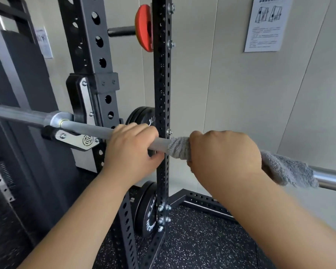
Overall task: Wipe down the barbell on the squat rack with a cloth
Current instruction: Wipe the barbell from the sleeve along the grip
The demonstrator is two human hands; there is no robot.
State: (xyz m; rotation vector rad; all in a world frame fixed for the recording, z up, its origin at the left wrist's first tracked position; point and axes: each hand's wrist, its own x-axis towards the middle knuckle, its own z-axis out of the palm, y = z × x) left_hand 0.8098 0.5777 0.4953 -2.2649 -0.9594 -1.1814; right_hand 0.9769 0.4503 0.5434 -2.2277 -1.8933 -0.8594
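1. Barbell (97,129) rests in the J-hook (81,101) of the squat rack (162,84), crossing in front of both hands.
2. Left hand (130,146): fingers curled over the bare shaft, gripping it.
3. Right hand (223,152): clenched round the grey cloth (287,169) wrapped on the shaft; cloth edges protrude on both sides of the fist.
4. Between the hands: short bare strip; cloth edge near the left hand, not touching.
5. Right of the cloth: bare shaft to the frame edge. Left of the left hand: bare shaft to the collar (56,119).

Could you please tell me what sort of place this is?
Most likely a gym: a barbell rests on a squat rack, weight plates are stored on it, and the floor is speckled.
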